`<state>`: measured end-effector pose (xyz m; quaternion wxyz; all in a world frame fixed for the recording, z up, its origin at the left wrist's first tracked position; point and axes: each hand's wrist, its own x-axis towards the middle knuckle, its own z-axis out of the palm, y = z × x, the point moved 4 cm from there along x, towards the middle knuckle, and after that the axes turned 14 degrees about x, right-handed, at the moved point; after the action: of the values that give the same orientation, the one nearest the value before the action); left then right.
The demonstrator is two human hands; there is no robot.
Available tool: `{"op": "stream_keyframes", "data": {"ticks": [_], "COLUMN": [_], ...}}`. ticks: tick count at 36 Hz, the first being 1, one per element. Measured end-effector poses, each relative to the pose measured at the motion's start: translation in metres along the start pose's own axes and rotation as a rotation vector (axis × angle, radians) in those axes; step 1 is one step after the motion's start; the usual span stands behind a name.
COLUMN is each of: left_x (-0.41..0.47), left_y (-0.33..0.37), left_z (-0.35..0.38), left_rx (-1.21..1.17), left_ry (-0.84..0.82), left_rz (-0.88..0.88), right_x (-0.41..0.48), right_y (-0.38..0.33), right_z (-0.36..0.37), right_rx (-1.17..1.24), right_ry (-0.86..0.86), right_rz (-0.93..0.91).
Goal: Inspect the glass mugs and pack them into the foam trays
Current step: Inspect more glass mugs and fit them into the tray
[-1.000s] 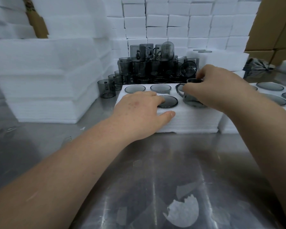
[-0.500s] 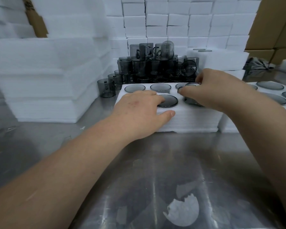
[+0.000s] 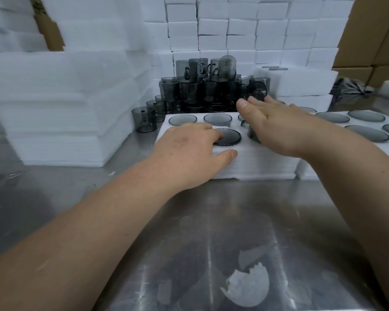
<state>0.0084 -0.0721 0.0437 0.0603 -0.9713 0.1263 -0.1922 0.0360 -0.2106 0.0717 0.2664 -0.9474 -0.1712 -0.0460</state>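
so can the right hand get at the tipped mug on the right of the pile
Probably yes: the right hand reaches over the foam tray right up to the tipped mug, with nothing between them.

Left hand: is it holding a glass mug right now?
No, the left hand rests flat on the white foam tray, and its fingers grip nothing.

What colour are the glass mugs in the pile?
Smoky grey, see-through mugs, seen in the head view.
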Motion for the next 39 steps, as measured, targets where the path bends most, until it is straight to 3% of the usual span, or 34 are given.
{"op": "stream_keyframes", "data": {"ticks": [22, 33, 39], "left_x": [0.000, 0.000, 0.002], "left_y": [0.000, 0.000, -0.014], "left_z": [0.001, 0.001, -0.001], "left_rx": [0.010, -0.002, 0.155], "left_ry": [-0.003, -0.039, -0.103], "left_rz": [0.009, 0.009, -0.027], "right_x": [-0.003, 0.001, 0.002], "right_y": [0.002, 0.007, 0.006], "right_z": [0.016, 0.020, 0.019], "right_rx": [-0.135, -0.112, -0.134], "right_ry": [-0.229, -0.206, -0.164], "right_rz": [0.030, 0.055, 0.046]}}
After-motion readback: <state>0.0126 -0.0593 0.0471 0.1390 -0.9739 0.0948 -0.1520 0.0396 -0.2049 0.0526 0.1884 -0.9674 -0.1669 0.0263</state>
